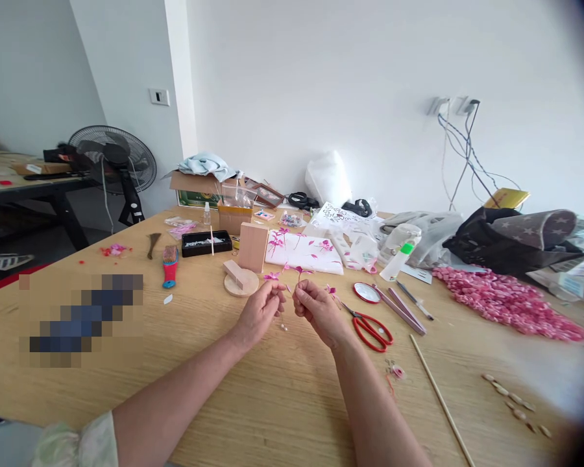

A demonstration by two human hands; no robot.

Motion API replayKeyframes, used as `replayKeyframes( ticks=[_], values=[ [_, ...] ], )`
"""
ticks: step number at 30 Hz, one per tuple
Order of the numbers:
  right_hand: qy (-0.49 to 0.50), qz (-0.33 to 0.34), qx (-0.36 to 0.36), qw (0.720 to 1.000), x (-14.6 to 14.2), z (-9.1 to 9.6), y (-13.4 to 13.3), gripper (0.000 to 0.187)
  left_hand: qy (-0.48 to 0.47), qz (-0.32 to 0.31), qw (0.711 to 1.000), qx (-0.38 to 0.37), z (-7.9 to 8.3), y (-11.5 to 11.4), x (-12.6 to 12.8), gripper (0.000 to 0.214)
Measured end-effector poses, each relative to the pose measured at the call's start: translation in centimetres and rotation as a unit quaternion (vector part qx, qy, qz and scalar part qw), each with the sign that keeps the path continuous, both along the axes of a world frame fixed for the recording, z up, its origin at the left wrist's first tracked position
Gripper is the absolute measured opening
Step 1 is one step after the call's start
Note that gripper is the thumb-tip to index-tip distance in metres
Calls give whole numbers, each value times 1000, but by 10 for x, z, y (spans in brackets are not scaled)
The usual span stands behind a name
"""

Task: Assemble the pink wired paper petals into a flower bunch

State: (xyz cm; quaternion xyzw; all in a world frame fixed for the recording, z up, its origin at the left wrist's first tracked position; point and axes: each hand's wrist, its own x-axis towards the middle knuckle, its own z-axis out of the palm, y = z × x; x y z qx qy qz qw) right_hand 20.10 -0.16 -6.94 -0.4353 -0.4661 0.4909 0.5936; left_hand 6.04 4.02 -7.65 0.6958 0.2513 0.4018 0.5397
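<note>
Both my hands meet over the middle of the wooden table (272, 402). My left hand (259, 312) is closed in a pinch on a small pink flower sprig (272, 276). My right hand (317, 308) is closed too, pinching another pink flower sprig (299, 270) on a thin stem. The two sprigs nearly touch between my fingertips. A small white bead or stem end (283, 327) hangs below my left fingers. Red-handled scissors (372, 329) lie just right of my right hand.
A white cloth with pink flowers (305, 254), wooden blocks (252, 246) on a round base, a black tray (206, 242), a round red mirror (366, 292), a wooden stick (440, 401), a pile of pink pieces (509, 301), bags and a fan (113, 159) surround the spot.
</note>
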Motion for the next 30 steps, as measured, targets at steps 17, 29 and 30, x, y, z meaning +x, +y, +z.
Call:
replayKeyframes(
  ticks=[17, 29, 30],
  values=[
    [78, 19, -36, 996, -8, 0, 1, 24, -9, 23, 996, 89, -3, 4, 2, 21],
    [-10, -57, -58, 997, -11, 0, 3, 28, 27, 87, 958, 273, -1, -1, 0, 15],
    [-8, -63, -56, 996, -12, -1, 4, 27, 38, 89, 948, 302, -1, -2, 0, 14]
  ],
)
